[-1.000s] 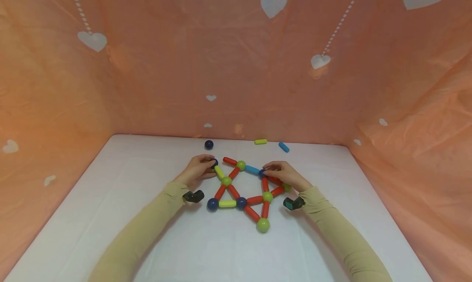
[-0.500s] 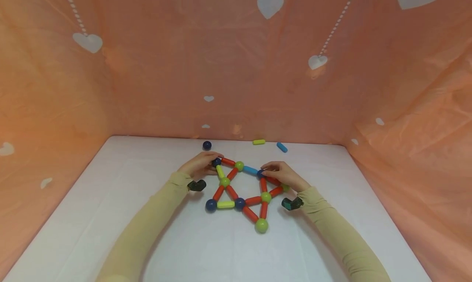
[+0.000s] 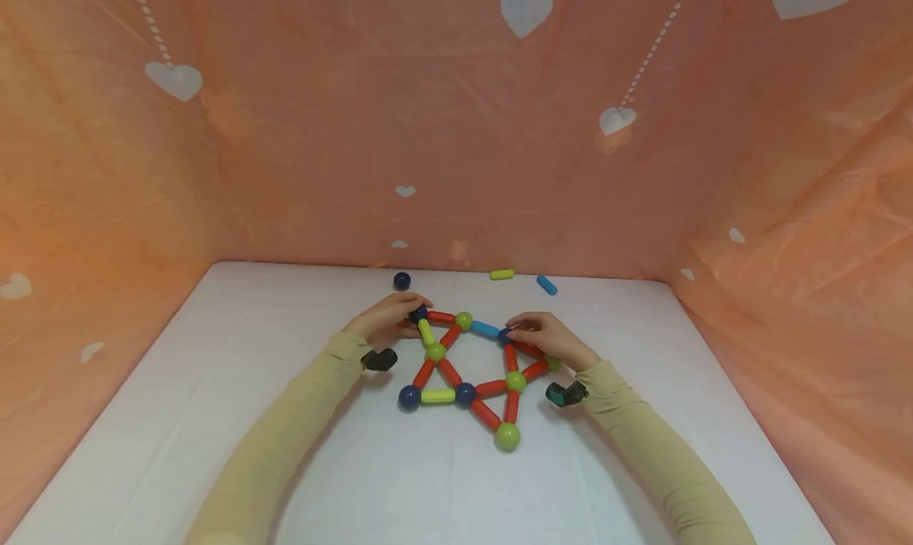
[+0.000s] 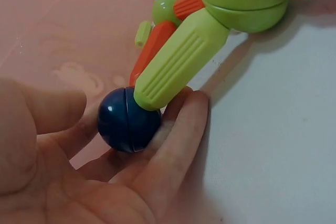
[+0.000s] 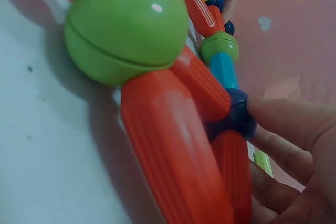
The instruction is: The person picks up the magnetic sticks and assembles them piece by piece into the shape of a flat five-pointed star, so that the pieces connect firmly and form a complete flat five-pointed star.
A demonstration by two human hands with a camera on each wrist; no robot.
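Note:
A flat frame of toy rods and balls lies on the white table. My left hand (image 3: 388, 317) holds the dark blue ball (image 4: 128, 120) at its far left corner, fingers curled around it and the thumb a little off its surface. A yellow-green rod (image 4: 181, 59) and a red rod (image 3: 441, 318) meet that ball. My right hand (image 3: 551, 337) grips another dark blue ball (image 5: 239, 113), thumb pressed on its side. A light blue rod (image 3: 486, 329) and red rods join there. The green ball (image 3: 553, 362) at the right is partly hidden by this hand.
A loose dark blue ball (image 3: 402, 281), a yellow-green rod (image 3: 502, 275) and a light blue rod (image 3: 547, 284) lie near the back edge of the table (image 3: 321, 466). An orange cloth (image 3: 456, 133) with white hearts rises behind and at both sides.
My left hand has moved slightly right with its dark blue ball. The red rod's free end, apart from that ball a second ago, now meets it. My right hand stays in place.

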